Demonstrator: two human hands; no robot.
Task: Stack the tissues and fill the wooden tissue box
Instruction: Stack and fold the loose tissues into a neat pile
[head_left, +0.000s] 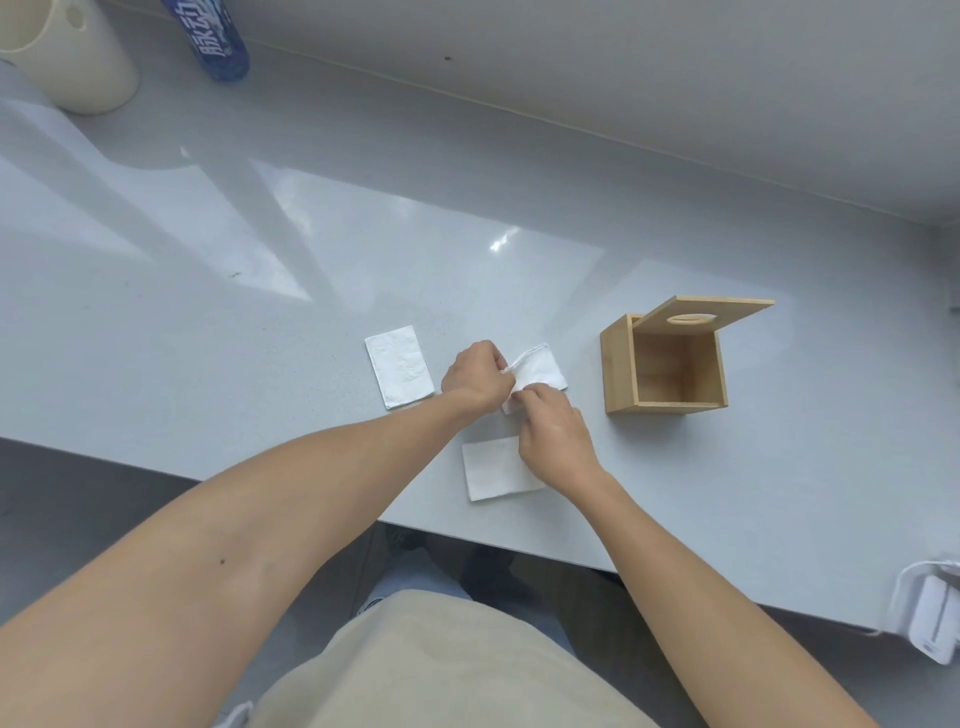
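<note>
Bottle (217, 39): large white Chinese characters run down its blue label, cut off by the top edge; the lower one reads 脉, the next is only partly visible.
Other objects: no readable text.

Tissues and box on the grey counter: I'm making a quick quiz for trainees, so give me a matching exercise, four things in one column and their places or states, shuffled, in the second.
Things:
1. wooden tissue box
2. left tissue
3. middle tissue
4. near tissue

States:
A. pinched by the left hand and right hand
B. lying flat and alone, untouched
C. empty, lid propped open
D. flat by the counter's front edge, partly under the right wrist

Pairs: 1-C, 2-B, 3-A, 4-D
</note>
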